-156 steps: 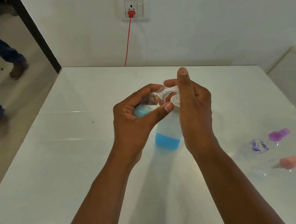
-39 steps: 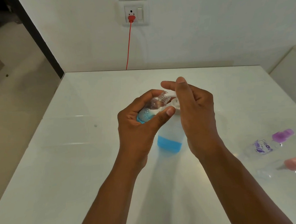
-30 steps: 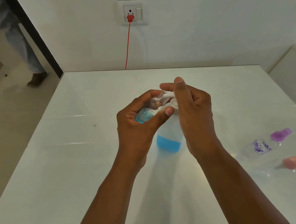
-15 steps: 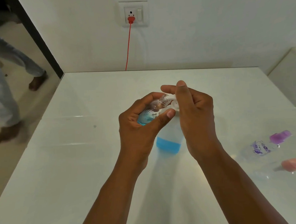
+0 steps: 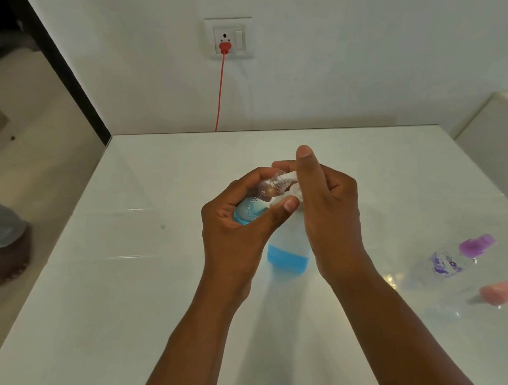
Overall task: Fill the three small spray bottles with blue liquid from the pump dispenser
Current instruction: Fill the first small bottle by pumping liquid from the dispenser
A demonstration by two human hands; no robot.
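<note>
One small clear spray bottle (image 5: pixel 252 210), gripped tilted in the left hand (image 5: pixel 237 232) at the spout of the white translucent pump dispenser (image 5: pixel 286 250) standing on the white counter (image 5: pixel 133 289), looks partly filled with foamy blue liquid; the right hand (image 5: pixel 328 211) curls over the pump head. The purple-capped bottle (image 5: pixel 459 257) and the pink-capped bottle (image 5: pixel 491 295) lie well apart to the right, capped and apparently unfilled.

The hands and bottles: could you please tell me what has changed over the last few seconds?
Little changed. The right hand keeps working the pump dispenser, its thumb lifted a bit higher than half a second ago. The left hand still holds the small bottle at the spout, blue foamy liquid inside. The purple-capped bottle and pink-capped bottle stayed put.
</note>
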